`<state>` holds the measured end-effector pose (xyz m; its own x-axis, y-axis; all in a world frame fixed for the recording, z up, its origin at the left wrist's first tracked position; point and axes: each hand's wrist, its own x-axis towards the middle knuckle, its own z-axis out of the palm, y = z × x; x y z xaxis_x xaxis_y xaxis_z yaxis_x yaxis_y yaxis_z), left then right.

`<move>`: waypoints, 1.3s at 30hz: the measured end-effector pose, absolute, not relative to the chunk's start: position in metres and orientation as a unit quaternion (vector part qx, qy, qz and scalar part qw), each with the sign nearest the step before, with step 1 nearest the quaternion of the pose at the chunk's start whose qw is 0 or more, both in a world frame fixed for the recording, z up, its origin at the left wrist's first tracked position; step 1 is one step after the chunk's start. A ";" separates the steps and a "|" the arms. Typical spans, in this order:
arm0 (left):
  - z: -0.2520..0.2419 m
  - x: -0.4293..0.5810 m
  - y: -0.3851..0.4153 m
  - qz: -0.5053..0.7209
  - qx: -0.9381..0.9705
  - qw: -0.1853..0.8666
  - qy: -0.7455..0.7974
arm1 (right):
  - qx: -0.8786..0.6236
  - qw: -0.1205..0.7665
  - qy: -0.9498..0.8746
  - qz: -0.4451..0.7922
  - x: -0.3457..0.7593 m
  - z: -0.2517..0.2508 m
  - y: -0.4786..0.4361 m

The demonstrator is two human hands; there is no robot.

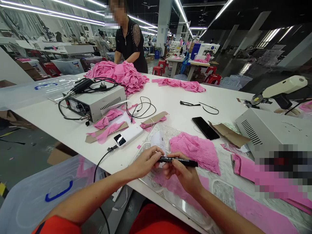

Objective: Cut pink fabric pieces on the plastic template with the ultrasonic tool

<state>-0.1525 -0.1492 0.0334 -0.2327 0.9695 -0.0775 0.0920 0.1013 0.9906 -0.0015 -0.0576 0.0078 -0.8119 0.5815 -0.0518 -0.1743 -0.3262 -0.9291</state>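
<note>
Both my hands meet over the near edge of the white table (175, 100). My right hand (182, 170) is closed round a black marker pen (185, 161) that lies level. My left hand (146, 161) pinches the pen's left end with its fingertips. Just behind my hands a small white paper tag (159, 140) stands up, and a piece of pink lace fabric (195, 150) lies to its right. Pink fabric also lies under a clear sheet (219, 188) beneath my hands.
A white power bank (128, 136), a black phone (205, 127), cardboard-wrapped pink bundles (107, 130) and a grey control box (97, 102) with cables lie on the table. A second grey box (268, 130) stands at the right. Across the table a person in black (129, 40) handles a pink fabric heap (119, 73). Clear bins (36, 198) stand at lower left.
</note>
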 end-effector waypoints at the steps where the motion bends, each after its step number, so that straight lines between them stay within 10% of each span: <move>1: 0.034 -0.149 -0.152 0.501 0.453 0.424 0.604 | -0.187 0.245 -0.545 0.780 0.003 0.009 -0.060; 14: 0.032 -0.119 -0.174 0.494 0.416 0.495 0.582 | -0.162 0.251 -0.563 0.771 0.016 0.011 -0.082; 21: 0.029 -0.179 -0.145 0.305 0.449 0.180 0.820 | -0.276 0.287 -0.518 0.757 0.031 0.040 -0.021; 39: 0.012 -0.229 -0.101 0.184 0.481 0.146 0.845 | -0.395 0.317 -0.478 0.717 0.076 0.044 0.016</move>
